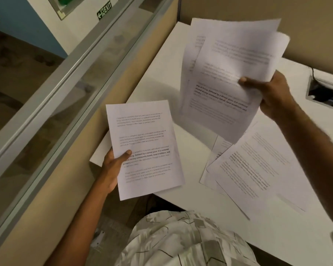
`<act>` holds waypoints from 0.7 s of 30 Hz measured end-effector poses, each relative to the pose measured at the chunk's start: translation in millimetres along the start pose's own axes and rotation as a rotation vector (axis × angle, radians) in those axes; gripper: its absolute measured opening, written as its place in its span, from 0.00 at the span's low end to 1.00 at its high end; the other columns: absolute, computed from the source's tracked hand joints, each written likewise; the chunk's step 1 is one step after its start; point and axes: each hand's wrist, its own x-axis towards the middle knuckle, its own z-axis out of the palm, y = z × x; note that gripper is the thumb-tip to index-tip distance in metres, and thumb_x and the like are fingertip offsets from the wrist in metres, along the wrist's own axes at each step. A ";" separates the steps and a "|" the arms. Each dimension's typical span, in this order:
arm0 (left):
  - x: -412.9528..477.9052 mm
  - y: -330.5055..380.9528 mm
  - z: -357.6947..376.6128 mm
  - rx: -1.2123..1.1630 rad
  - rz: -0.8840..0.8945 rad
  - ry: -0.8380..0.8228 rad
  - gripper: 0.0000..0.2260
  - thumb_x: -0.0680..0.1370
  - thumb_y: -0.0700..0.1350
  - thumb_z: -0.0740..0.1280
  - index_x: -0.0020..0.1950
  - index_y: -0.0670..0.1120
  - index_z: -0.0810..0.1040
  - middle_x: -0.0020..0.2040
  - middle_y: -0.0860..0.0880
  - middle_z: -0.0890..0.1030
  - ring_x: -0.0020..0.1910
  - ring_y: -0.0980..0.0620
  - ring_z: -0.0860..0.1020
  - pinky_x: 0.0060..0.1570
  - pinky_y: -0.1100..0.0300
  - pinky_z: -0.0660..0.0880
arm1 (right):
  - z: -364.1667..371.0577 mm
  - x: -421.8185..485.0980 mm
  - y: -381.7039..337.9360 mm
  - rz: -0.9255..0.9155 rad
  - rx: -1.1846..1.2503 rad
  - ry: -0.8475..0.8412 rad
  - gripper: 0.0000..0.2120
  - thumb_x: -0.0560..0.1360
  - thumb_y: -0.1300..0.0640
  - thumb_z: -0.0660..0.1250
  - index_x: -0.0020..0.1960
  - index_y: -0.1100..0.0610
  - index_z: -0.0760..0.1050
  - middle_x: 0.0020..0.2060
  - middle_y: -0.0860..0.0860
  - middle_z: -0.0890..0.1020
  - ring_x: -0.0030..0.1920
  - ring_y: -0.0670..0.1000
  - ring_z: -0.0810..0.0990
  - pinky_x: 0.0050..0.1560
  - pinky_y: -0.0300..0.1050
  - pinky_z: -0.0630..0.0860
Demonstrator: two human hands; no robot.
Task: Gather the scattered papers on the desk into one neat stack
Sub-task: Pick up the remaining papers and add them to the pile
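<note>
My left hand (pixel 112 167) grips a printed white sheet (pixel 144 148) by its left edge, held above the desk's near-left corner. My right hand (pixel 273 93) is raised over the desk and pinches a loose, fanned bundle of printed papers (pixel 229 73) by their right side. More printed sheets (pixel 258 169) lie overlapped and askew on the white desk (pixel 181 150), below and in front of the right hand. Part of one sheet peeks out from under them.
A beige partition with a glass top panel (pixel 65 112) runs along the desk's left side. A cable opening with a black cord (pixel 325 91) sits in the desk at far right. My patterned shirt (pixel 181 240) fills the bottom centre. Another beige partition stands behind the desk.
</note>
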 end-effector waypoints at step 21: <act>23.2 67.9 142.9 0.079 0.053 -0.311 0.18 0.85 0.58 0.57 0.67 0.52 0.78 0.51 0.53 0.87 0.53 0.50 0.86 0.49 0.57 0.84 | 14.6 -47.7 72.4 0.250 0.067 -0.199 0.29 0.73 0.71 0.76 0.72 0.63 0.75 0.62 0.59 0.85 0.62 0.63 0.85 0.57 0.58 0.85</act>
